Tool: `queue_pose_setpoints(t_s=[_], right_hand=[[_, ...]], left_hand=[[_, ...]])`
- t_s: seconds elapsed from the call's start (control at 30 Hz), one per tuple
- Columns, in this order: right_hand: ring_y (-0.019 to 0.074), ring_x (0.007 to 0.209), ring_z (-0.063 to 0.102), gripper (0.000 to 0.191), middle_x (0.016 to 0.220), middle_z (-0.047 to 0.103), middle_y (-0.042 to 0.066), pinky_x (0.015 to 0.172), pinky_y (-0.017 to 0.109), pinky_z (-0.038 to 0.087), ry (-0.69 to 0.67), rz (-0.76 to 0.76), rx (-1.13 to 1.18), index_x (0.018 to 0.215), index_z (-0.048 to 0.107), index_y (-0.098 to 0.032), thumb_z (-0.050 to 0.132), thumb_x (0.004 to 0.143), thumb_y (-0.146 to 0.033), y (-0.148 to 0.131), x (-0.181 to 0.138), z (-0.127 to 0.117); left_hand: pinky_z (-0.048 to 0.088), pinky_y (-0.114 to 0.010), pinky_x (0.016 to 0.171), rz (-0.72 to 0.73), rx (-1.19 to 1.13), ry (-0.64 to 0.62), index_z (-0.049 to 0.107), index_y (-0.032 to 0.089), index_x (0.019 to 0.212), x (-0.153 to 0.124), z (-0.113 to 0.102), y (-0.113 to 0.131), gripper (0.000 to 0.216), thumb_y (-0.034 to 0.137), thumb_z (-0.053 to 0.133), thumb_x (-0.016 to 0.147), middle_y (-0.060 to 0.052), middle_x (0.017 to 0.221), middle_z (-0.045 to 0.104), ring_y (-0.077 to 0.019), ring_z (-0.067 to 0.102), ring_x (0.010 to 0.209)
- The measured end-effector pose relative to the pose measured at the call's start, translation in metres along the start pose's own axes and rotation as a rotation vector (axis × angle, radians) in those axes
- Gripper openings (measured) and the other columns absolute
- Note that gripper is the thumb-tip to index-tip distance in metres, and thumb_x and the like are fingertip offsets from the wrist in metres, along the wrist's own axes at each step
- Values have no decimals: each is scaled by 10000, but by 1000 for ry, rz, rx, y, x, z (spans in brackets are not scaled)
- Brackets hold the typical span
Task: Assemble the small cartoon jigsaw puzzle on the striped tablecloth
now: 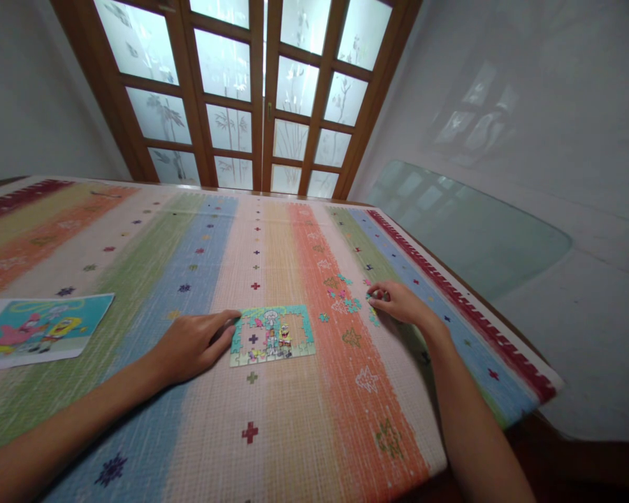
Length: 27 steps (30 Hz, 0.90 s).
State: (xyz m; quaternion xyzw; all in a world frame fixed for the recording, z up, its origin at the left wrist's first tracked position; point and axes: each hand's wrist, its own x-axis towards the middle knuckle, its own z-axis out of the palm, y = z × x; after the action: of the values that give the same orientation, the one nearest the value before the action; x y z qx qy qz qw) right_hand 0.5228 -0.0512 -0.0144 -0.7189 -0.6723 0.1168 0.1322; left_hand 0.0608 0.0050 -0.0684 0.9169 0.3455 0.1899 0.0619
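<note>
A partly assembled jigsaw puzzle (272,335) lies on the striped tablecloth, its border joined and cartoon figures in its middle. Gaps inside the frame show the cloth beneath. My left hand (196,344) rests at the puzzle's left edge, index finger and thumb apart and touching the border. To the right, my right hand (401,304) has its fingertips pinched together over the loose pieces. A small puzzle piece (370,296) shows at those fingertips, partly hidden. Several loose puzzle pieces (352,305) lie just left of this hand, and a single loose piece (323,317) sits nearer the puzzle.
A printed reference picture (42,328) of cartoon characters lies at the left. The striped tablecloth (277,433) covers the table, whose right edge slopes toward a white wall (581,161). Wooden doors with frosted panes (230,126) stand behind the far edge.
</note>
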Motion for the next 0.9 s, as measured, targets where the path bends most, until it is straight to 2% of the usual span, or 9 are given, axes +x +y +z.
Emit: queue_pose_setpoints(t_s=[0.13,0.33,0.57,0.7,0.9], right_hand=[[206,728,624,81,800,700,62,695,314,480,-14,21,21,830,703,-201,690,776,-260,1,1,3],[210,760,627,135,851,698,72,698,313,474,-17,40,60,889,690,-190,689,775,-262,1,1,1],[196,669,593,159,697,649,23,612,295,435,-5,74,125,781,619,-212,716,739,-331,1,2,3],[181,644,575,154,664,626,7,605,289,414,42,47,191,717,584,-220,701,730,-318,-4,4,4],[160,618,574,149,715,661,18,584,280,417,48,-96,347,864,656,-210,684,802,-343,-32,4,7]], left_hand=[[527,-301,631,7,1,10,674,200,1239,-1,2,-2,491,461,311,1035,-87,909,798,-224,745,721],[538,-300,638,7,2,13,686,200,1222,-1,1,-2,486,463,325,1031,-88,916,800,-219,745,719],[538,-315,639,18,27,2,677,185,1223,0,0,0,513,469,288,1048,-92,916,804,-230,751,714],[540,-309,649,13,27,3,676,185,1227,0,0,0,517,475,286,1051,-97,927,804,-223,750,707],[548,-304,652,14,15,-4,683,178,1202,2,-6,5,488,447,310,1040,-97,926,803,-222,755,724]])
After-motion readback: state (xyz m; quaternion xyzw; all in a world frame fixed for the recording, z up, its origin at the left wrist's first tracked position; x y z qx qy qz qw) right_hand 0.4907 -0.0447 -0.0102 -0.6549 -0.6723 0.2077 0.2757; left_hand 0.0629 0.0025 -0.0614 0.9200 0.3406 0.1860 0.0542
